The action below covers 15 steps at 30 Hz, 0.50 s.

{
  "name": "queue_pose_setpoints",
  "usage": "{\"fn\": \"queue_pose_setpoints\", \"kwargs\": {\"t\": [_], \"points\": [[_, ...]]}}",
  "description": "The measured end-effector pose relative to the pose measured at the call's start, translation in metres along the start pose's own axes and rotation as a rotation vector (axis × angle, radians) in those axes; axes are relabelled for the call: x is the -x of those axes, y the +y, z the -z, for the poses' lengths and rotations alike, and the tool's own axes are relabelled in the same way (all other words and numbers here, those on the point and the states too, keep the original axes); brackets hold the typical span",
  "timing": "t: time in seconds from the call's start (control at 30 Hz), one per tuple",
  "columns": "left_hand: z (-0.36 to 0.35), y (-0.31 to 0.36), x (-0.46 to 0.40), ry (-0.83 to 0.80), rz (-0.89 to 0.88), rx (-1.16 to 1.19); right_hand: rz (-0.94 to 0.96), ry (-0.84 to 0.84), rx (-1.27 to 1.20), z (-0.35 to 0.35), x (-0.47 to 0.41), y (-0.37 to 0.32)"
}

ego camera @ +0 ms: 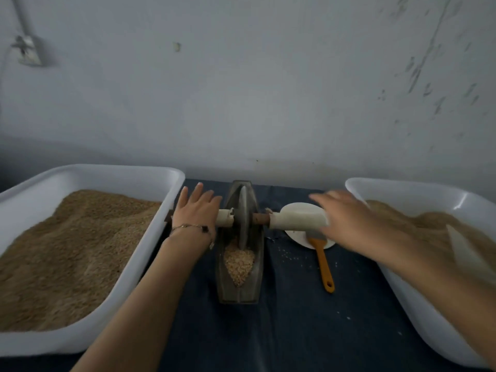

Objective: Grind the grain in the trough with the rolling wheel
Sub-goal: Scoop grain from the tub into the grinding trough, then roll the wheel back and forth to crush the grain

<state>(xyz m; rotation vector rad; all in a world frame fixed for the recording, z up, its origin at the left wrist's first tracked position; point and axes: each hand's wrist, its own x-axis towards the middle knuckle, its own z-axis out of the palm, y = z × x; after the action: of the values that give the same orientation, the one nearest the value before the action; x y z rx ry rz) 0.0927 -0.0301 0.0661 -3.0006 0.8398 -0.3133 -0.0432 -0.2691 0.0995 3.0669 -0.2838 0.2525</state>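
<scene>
1. Where the dark blue cloth covers the table (295,318), the trough (239,288) lies between two white tubs, its long axis running from the near edge toward the wall.
2. Grain (239,264) is heaped in the trough's near half, tapering to a point at the near end.
3. Rolling wheel (243,218) stands upright on edge in the far half, its face aligned with the trough; its axle (261,218) runs crosswise, left to right, with white wrapping on both sides.
4. Left hand (197,210) rests on the left axle handle, fingers straight and spread, pointing to the wall.
5. Right hand (349,218) lies over the right wrapped handle (298,220); it is blurred and its grip cannot be told.
6. Left tub (150,174) and right tub (359,183) hold brown grain.
7. An orange-handled brush (323,261) lies partly on a white plate (298,237).
8. No legible writing seen.
</scene>
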Motion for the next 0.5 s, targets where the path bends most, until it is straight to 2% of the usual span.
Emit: {"fn": "queue_pose_setpoints", "kwargs": {"t": [0.13, 0.27, 0.37, 0.43, 0.5], "points": [[-0.018, 0.002, -0.021, -0.088, 0.039, -0.007, 0.157, -0.044, 0.144, -0.028, -0.053, -0.032], [-0.028, -0.002, -0.028, -0.029, 0.077, 0.076, 0.155, -0.116, 0.076, -0.056, -0.067, -0.036], [-0.017, -0.004, -0.032, 0.036, 0.098, 0.172, 0.143, -0.004, 0.104, -0.044, -0.076, -0.036], [-0.001, -0.002, -0.034, 0.118, 0.128, 0.230, 0.173, 0.103, 0.146, -0.015, -0.083, -0.031], [0.012, 0.003, -0.027, 0.123, 0.149, 0.300, 0.225, 0.145, 0.202, 0.014, -0.077, -0.026]]}}
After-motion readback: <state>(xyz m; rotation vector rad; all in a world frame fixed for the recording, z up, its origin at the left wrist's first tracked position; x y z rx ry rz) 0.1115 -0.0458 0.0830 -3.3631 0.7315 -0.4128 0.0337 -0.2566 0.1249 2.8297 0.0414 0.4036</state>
